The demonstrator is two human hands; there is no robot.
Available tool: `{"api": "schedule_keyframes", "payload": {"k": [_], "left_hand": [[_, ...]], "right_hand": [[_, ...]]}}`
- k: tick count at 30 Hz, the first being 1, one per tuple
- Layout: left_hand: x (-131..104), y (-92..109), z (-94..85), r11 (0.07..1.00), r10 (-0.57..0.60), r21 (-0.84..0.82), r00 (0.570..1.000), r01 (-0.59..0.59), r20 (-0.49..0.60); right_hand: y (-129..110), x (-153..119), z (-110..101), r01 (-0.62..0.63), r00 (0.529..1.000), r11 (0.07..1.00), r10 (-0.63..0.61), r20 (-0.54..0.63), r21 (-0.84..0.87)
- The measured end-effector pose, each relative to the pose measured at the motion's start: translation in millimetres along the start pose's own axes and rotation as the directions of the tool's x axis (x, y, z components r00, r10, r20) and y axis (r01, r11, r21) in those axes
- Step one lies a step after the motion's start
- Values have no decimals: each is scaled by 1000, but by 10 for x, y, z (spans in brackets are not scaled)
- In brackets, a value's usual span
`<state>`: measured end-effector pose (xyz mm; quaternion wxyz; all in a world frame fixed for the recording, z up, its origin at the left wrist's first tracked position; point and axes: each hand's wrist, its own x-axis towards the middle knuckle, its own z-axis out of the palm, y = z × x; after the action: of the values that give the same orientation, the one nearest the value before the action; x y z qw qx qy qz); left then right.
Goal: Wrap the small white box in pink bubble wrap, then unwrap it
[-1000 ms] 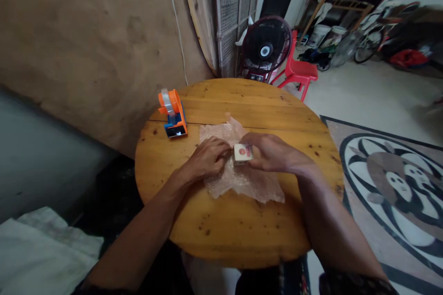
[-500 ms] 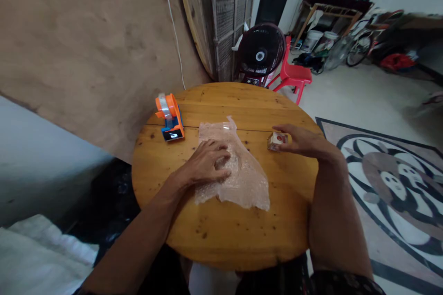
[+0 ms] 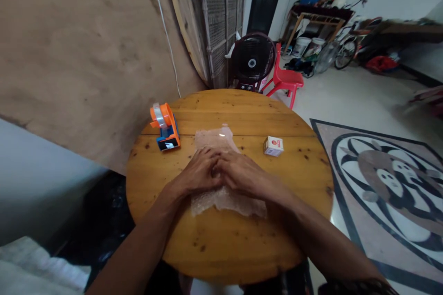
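Left hand (image 3: 199,171) and right hand (image 3: 239,173) meet mid-frame, curled over bubble wrap (image 3: 230,201), hiding its middle; whether they pinch it I cannot tell; small carton (image 3: 273,146), print unreadable, right of centre; tape dispenser (image 3: 173,136) left of centre; pale cloth (image 3: 38,267) cut off lower left.

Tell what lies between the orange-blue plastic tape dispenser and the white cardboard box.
Head view: a translucent bubble wrap sheet, with the left hand and right hand over it.
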<state>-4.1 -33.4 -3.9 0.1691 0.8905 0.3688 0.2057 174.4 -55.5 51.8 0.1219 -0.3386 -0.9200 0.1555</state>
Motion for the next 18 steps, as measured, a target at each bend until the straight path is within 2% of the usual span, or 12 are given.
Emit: {"api": "schedule_keyframes", "payload": {"k": [3, 7, 18], "left_hand": [[3, -9, -2, 1000, 3, 22, 1000, -3, 24], [3, -38, 2, 998, 6, 60, 998, -9, 56], [13, 2, -39, 999, -22, 34, 997, 20, 72]], "right_hand": [[227, 29, 90, -175, 984, 979, 170, -49, -102], [452, 53, 130, -304, 952, 928, 287, -107, -217], [618, 105, 250, -402, 916, 863, 375, -146, -306]]}}
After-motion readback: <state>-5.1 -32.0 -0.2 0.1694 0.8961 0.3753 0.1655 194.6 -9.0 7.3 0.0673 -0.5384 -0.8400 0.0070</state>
